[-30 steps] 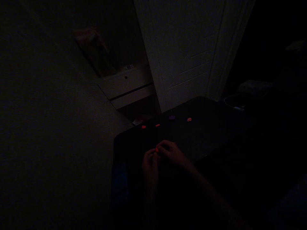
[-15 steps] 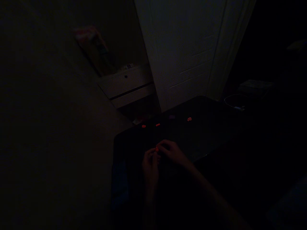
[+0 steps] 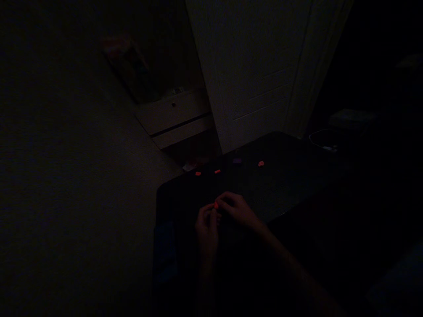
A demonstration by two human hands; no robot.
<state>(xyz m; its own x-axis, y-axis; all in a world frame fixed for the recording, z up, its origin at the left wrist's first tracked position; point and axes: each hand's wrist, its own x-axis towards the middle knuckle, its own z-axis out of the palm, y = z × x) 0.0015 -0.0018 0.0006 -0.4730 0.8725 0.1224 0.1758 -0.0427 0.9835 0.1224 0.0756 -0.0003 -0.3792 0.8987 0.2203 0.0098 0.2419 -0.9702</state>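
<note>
The scene is very dark. A small bright orange-red piece is pinched between my two hands over the near part of the dark table. My left hand closes on it from the lower left with thumb and fingertips. From the right, my right hand grips the same piece with its fingertips. Fingers cover much of it, so its exact kind cannot be made out. Beyond the hands lie a round orange piece, a short orange bar and another rounded orange piece.
A small dark purple block lies near the table's far edge. A dark blue flat object is at the left. A white cable lies at the far right. Behind stand a drawer unit and a pale door.
Both hands keep nearly the same grip on the orange-red piece, with hardly any movement. The lighting flickers slightly; the pieces on the table stay where they were.
</note>
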